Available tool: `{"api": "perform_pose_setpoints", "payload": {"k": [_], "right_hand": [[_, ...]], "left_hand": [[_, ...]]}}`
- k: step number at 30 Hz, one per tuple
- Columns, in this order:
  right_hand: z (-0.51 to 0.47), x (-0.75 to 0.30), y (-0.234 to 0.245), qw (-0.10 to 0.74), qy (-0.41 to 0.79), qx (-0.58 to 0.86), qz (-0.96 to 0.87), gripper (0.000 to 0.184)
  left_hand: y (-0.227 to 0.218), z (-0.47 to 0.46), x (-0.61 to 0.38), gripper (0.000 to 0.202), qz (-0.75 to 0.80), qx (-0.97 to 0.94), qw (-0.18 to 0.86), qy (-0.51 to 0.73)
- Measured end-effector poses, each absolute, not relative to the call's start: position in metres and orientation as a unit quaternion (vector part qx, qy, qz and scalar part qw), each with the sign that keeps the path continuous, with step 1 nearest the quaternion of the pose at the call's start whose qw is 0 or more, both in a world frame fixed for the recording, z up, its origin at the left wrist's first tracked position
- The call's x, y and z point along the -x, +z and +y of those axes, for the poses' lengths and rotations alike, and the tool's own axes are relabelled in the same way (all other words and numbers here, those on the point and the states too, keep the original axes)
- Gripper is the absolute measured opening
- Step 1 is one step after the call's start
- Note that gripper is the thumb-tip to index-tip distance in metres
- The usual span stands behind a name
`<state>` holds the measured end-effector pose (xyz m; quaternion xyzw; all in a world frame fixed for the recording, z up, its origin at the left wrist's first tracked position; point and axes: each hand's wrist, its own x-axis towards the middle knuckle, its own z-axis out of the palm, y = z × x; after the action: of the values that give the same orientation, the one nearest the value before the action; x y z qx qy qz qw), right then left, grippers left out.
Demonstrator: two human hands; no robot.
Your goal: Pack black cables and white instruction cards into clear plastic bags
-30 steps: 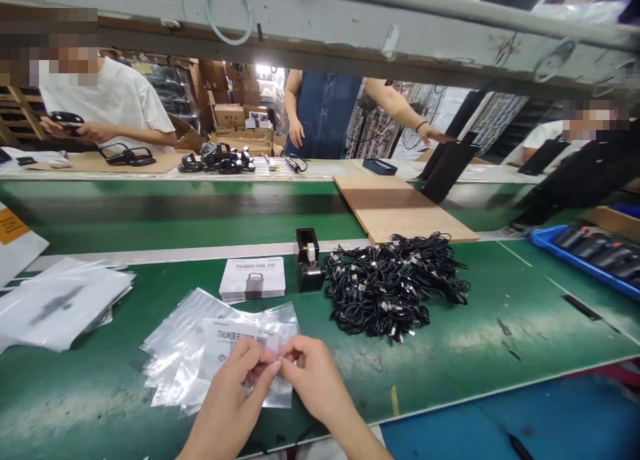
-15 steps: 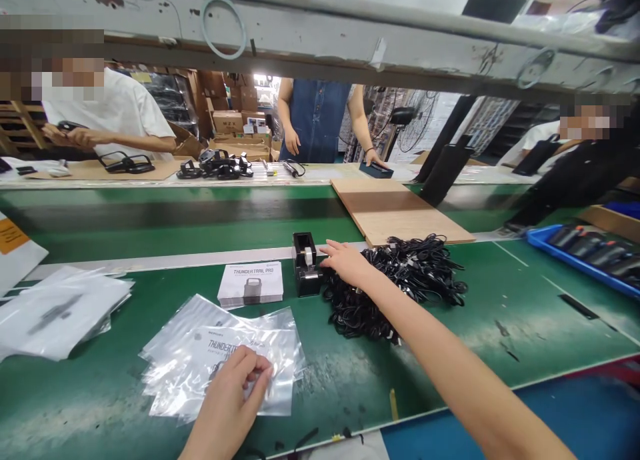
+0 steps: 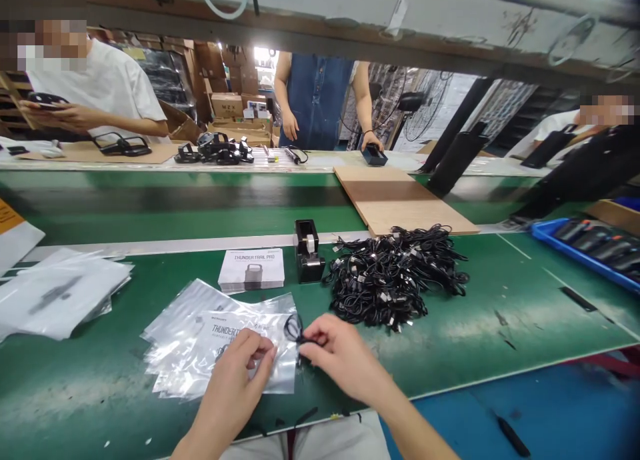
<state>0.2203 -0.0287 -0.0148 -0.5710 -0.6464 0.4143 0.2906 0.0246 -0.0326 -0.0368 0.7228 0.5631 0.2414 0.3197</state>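
My right hand pinches a small coiled black cable beside the right edge of the plastic bags. Resting on the top bag, my left hand has its thumb and fingers closed on the clear plastic bag. Inside that bag a printed "Thunder Trail Pro" sheet shows, partly covered by my fingers. Behind my right hand lies a big heap of black cables with pale connectors. A stack of white manuals sits behind the bags, and a black tape dispenser stands right of it.
More filled bags lie on the left. A wooden board spans the back of the green bench. At the right edge is a blue tray of dark devices. Co-workers stand across the bench; one person's hand touches a dark box.
My right hand has come back from the cable heap towards the bags and now holds a coiled cable. My left hand stays on the bag. The view has tilted slightly downward.
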Motion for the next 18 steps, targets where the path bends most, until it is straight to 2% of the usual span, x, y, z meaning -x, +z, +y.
{"api": "perform_pose_setpoints", "payload": {"k": [3, 8, 11, 13, 18], "right_hand": [[-0.036, -0.205, -0.019, 0.235, 0.364, 0.604, -0.669, 0.005], [-0.033, -0.211, -0.006, 0.151, 0.324, 0.559, -0.748, 0.018], [-0.037, -0.212, -0.003, 0.110, 0.306, 0.536, -0.779, 0.019], [-0.038, -0.213, -0.003, 0.124, 0.305, 0.546, -0.770, 0.018], [-0.033, -0.210, -0.003, 0.219, 0.354, 0.580, -0.700, 0.003]], "left_hand": [[-0.039, -0.034, -0.024, 0.021, 0.559, -0.714, 0.314, 0.282], [-0.037, -0.039, -0.026, 0.021, 0.564, -0.691, 0.330, 0.308], [-0.036, -0.039, -0.028, 0.021, 0.564, -0.674, 0.338, 0.338], [-0.036, -0.039, -0.028, 0.021, 0.560, -0.667, 0.345, 0.349], [-0.035, -0.040, -0.030, 0.020, 0.555, -0.685, 0.343, 0.323]]}}
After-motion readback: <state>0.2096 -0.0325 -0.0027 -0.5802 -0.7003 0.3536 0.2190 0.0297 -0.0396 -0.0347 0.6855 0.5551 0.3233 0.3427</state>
